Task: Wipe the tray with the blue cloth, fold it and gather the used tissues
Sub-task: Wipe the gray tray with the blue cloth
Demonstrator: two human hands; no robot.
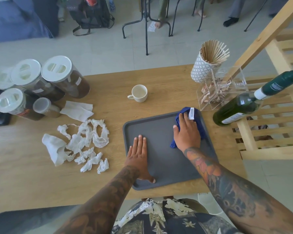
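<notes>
at the far right corner of the tray (161, 166), the right hand (187, 132) lies flat, fingers spread and pressed down on the bunched blue cloth (199, 125), which sits inside the tray against its right rim with a white label poking up. left hand (139, 154) is flat too, fingers together and gripping nothing, palm down on the tray's near left part, thumb out along the near rim, pinning it. tray sits at the near right of the table (108, 92). wiping looks underway, with folding and tissue gathering not yet done.

risks now: a green bottle (235, 107) leans just off the tray's far right corner, and a wide sweep of that right elbow could knock it. if the left palm lifts, the tray may skate toward the near edge. the used tissues (85, 146), well left of the tray, are light and loose, so a draught or a brushing forearm could scatter them.

the count: one tray, one cloth, one cup (139, 92) toward the far middle, one bottle, four lidded jars (64, 76) plus a smaller one at far left, one flat napkin (77, 109), and roughly a dozen crumpled tissues, too tangled to count exactly.
</notes>
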